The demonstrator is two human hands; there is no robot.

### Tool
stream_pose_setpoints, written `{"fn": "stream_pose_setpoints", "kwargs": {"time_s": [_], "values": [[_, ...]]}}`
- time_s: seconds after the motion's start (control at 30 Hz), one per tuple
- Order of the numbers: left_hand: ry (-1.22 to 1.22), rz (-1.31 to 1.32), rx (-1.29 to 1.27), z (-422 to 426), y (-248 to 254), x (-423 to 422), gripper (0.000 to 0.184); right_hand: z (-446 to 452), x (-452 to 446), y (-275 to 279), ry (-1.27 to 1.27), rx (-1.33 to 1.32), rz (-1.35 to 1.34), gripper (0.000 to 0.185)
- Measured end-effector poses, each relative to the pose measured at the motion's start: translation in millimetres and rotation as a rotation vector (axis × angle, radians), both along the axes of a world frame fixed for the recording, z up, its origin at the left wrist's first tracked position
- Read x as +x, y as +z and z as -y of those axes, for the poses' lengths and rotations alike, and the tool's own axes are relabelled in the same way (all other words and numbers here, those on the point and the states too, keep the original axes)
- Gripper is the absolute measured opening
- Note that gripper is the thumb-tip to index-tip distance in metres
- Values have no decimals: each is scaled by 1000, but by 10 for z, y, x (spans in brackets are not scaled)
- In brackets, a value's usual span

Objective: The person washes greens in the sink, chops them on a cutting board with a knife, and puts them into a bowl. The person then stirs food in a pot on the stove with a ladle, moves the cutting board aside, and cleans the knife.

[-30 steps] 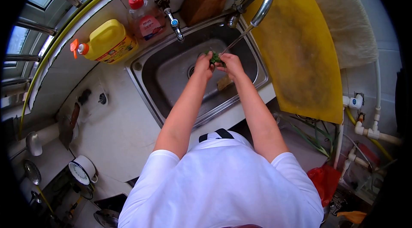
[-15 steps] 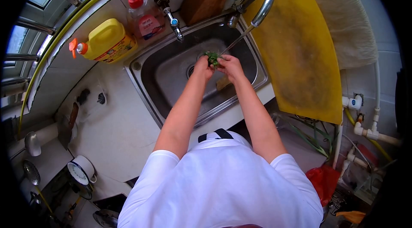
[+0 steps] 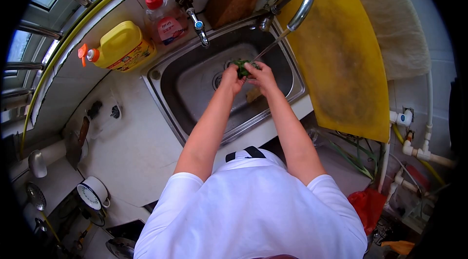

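a: where is the bunch of green leaves?
b: held over the basin of the metal sink, near the drain, between the two hands.
a: and what is each hand doing?
b: the left hand is curled on the near left side of the bunch, and the right hand is closed on the right side, thumb laid over the top. both look clamped on the leaves (the undersides of the fingers are hidden, so i can't tell how tight the squeeze is).
a: is the water on it?
b: a thin stream slants from the curved tap to just beside the right fingertips. whether it strikes leaf or finger is too small to tell.
a: how would you expect such a bunch to handle?
b: light, i'd say, soft and floppy, and slippery where wet. the leaves probably bruise or tear under a hard pinch, and loose bits could slip out between the fingers.
a: so where is the best hold?
b: gathered low, by the stems if there are any (i can't make them out), with a loose cupped grip on either side.
a: and that brown piece?
b: it lies in the sink just below the right hand, apart from the leaves.
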State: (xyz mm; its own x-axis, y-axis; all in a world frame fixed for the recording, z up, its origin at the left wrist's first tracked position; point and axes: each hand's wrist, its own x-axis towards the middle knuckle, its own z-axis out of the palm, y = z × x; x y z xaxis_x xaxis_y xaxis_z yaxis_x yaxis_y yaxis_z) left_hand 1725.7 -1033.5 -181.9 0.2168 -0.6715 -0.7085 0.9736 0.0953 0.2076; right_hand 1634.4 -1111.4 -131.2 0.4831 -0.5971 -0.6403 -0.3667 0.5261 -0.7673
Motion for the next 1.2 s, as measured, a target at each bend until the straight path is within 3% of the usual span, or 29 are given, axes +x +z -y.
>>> {"fn": "stream_pose_setpoints", "kwargs": {"time_s": [0.07, 0.2, 0.27, 0.37, 0.6, 0.67, 0.97, 1.2], "values": [[33, 64, 55, 42, 42, -69, 24, -60, -10, -15, 102, -293, -32, 30], [10, 80, -25, -2, 94, -86, 26, 32, -46, -197, 81, -331, -46, 27], [-17, 107, -118, -6, -24, -80, 29, 91, -90, -266, 14, -122, 22, 25], [-80, 223, -61, -70, 112, -79, 32, 90, -110, -196, -81, -6, 65, 22], [-101, 214, -154, -85, 79, -37, 27, 74, -87, -110, -40, 29, 49, 25], [-127, 246, -18, -73, 156, -41, 22, 78, -84, -149, 23, 0, 26, 25], [-123, 425, 90, -61, 42, -34, 12, 48, -67, -134, 123, -62, 24, 26], [-89, 229, 151, -116, 109, -65, 14, 51, -75, -137, -18, 83, 55, 28]]}}
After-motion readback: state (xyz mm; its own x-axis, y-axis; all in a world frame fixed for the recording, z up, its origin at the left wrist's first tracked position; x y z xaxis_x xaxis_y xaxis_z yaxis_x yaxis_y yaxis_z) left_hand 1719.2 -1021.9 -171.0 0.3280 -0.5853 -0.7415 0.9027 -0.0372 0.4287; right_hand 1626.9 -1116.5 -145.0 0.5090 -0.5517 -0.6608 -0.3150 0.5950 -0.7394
